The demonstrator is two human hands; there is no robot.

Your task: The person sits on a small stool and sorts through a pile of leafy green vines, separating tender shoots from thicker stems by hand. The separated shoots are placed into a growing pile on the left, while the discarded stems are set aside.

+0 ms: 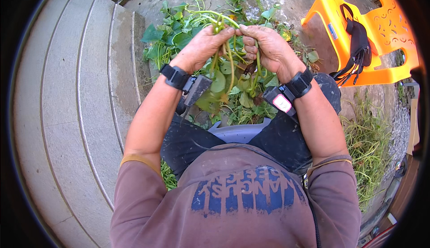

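My left hand [203, 46] is closed on a bunch of green leafy vine stems [230, 63] that hang below it. Beside it, almost touching at the fingertips, my right hand [265, 48] pinches a thick green stem [218, 14] that arches over to the left hand, and more stems dangle under its curled fingers. Both wrists carry black straps with small dark devices. Beneath and beyond the hands lies a heap of cut vines with broad green leaves [181, 40], some of them yellow or brown.
Stone steps [67, 107] rise on the left. At the upper right stands an orange plastic stool [389, 29] with a black strapped pouch [360, 43] on it. Thin green stems [366, 147] lie piled on the right. Between my legs shows a grey-purple plastic edge [238, 131].
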